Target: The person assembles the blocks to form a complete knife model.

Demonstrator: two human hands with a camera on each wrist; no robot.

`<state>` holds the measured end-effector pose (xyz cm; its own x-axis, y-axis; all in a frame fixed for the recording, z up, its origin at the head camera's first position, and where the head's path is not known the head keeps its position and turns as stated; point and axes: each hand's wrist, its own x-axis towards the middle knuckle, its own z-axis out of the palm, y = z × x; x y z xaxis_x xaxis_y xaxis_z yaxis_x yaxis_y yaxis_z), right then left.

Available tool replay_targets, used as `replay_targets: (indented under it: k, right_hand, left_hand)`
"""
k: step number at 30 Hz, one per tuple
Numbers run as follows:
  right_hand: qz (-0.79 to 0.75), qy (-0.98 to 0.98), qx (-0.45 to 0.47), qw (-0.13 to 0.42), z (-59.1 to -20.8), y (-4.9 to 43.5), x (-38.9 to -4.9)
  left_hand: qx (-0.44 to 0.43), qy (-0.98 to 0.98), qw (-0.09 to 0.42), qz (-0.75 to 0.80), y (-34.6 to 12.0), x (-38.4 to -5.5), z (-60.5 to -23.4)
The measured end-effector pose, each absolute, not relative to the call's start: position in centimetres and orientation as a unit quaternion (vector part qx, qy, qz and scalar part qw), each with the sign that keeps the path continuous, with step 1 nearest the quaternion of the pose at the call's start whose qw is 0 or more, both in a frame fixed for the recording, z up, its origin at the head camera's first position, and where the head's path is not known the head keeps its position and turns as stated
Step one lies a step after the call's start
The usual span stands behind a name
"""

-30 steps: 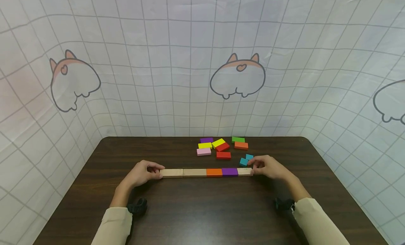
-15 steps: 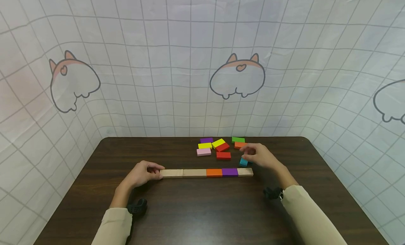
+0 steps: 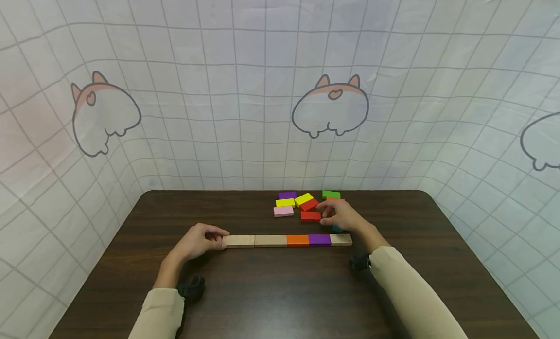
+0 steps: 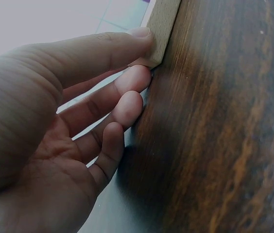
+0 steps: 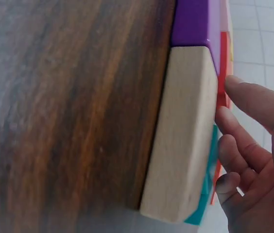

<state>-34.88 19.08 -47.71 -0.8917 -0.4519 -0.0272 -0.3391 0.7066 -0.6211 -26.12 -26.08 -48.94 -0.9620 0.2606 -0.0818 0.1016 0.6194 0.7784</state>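
Observation:
A straight row of blocks lies across the table: two long plain wooden blocks, an orange block [image 3: 298, 240], a purple block [image 3: 320, 240] and a short plain block [image 3: 341, 240]. My left hand [image 3: 197, 242] pinches the outer end of the leftmost wooden block [image 3: 239, 241] between thumb and fingers; the left wrist view shows the thumb against that block's end [image 4: 162, 34]. Beyond the row, my right hand [image 3: 343, 216] is at the right end of a red block [image 3: 310, 217], thumb and forefinger apart. Its palm partly hides a teal block [image 3: 337, 229].
Behind the red block lie a pink block [image 3: 283, 211], a yellow block [image 3: 285, 203], a purple one [image 3: 287, 195], a second red one [image 3: 308, 205] and a green one [image 3: 331, 195]. A gridded white cloth [image 3: 245, 134] hangs behind the dark table [image 3: 271, 290].
My right hand has left the short plain block at the row's right end, moving left and away over the teal blocks to the red block. The left hand has stayed in place.

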Motion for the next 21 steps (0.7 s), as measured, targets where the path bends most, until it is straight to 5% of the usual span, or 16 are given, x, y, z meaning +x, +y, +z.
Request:
replay_targets:
  k: [21]
  right_hand:
    - [-0.286, 0.93, -0.208, 0.099, -48.6, 17.8, -35.6]
  left_hand:
    - [0.105, 0.895, 0.09, 0.424, -26.0, -26.1, -48.9]
